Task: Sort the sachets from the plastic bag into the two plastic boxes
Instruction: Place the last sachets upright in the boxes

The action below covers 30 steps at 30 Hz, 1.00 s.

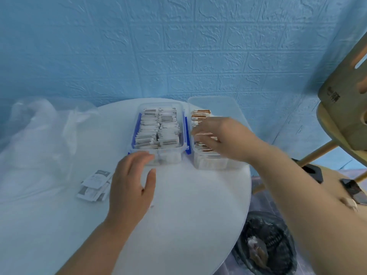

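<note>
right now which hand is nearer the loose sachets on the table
Left. The left hand lies just right of the loose sachets, fingertips at the blue-clipped box. The right hand is farther off, over the right box of brown sachets.

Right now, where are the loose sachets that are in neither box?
Head view: the loose sachets lie at the left of the table, just left of the left hand, in front of the plastic bag and short of the blue-clipped box.
</note>
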{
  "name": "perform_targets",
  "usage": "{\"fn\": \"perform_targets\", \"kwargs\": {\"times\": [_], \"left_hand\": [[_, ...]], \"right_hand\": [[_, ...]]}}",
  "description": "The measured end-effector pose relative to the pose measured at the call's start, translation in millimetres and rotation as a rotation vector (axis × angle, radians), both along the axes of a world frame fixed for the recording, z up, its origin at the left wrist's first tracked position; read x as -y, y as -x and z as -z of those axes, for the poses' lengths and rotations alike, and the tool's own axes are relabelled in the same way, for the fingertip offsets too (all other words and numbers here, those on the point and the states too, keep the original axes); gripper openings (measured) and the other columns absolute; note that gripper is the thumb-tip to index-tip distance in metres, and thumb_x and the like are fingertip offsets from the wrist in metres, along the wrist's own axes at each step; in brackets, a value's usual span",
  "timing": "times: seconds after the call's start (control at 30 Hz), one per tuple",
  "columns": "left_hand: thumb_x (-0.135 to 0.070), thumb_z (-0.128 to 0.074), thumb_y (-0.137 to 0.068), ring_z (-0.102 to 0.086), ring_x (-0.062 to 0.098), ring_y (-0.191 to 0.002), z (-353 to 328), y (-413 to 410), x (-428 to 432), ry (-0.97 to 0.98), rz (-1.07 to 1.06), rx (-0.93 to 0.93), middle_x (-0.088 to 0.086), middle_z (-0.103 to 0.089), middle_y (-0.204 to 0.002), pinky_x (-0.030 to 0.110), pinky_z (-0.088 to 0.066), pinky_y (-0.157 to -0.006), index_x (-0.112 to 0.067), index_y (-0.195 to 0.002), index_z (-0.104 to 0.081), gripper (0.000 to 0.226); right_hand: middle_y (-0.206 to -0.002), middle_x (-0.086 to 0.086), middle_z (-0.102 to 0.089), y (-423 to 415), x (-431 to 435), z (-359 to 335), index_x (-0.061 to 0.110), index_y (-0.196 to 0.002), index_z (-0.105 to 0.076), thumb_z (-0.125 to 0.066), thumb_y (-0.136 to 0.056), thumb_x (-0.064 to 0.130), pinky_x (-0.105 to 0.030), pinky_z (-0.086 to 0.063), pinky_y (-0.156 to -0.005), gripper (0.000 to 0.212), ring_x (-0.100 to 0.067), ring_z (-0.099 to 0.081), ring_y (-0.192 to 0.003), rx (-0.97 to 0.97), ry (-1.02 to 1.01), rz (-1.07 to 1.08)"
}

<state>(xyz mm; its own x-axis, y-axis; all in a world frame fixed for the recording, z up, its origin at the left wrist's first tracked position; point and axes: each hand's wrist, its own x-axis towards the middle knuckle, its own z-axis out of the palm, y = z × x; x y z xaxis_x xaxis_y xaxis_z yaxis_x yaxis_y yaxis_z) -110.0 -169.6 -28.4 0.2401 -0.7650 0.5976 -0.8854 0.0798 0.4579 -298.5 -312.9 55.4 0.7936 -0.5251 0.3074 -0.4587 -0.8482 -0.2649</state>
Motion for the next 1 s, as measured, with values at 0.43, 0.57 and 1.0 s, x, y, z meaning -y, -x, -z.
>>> {"fn": "perform_targets", "kwargs": {"times": [0.43,0.57,1.0], "left_hand": [[-0.055,-0.029,-0.080,-0.046,0.018,-0.123,32,-63,-68,-0.431,-0.072,-0.071,-0.007,-0.051,-0.131,0.023,-0.029,-0.103,-0.021,-0.122,-0.059,0.062],[-0.047,-0.043,-0.083,-0.045,0.005,-0.118,27,-64,-79,-0.301,-0.053,-0.287,-0.019,-0.048,-0.123,0.018,-0.030,-0.098,-0.032,-0.117,-0.055,0.039],[-0.022,-0.075,-0.073,-0.050,0.015,-0.109,25,-63,-82,-0.393,-0.162,-0.251,-0.008,-0.059,-0.113,0.025,-0.036,-0.091,-0.022,-0.122,-0.055,0.053]], "right_hand": [[-0.139,-0.007,-0.048,-76,-121,120,0.015,-0.126,-0.057,-0.033,-0.091,0.050,-0.042,-0.022,-0.112,0.055,-0.025,-0.041,-0.132,-0.128,-0.197,-0.298],[-0.130,0.011,-0.052,-61,-115,112,0.022,-0.128,-0.054,-0.048,-0.090,0.042,-0.016,-0.034,-0.103,0.043,-0.007,-0.045,-0.122,0.135,-0.443,-0.151],[-0.127,0.003,-0.052,-70,-118,114,0.018,-0.116,-0.057,-0.072,-0.074,0.044,-0.010,-0.020,-0.098,0.051,-0.013,-0.042,-0.122,0.081,-0.273,0.144]]}}
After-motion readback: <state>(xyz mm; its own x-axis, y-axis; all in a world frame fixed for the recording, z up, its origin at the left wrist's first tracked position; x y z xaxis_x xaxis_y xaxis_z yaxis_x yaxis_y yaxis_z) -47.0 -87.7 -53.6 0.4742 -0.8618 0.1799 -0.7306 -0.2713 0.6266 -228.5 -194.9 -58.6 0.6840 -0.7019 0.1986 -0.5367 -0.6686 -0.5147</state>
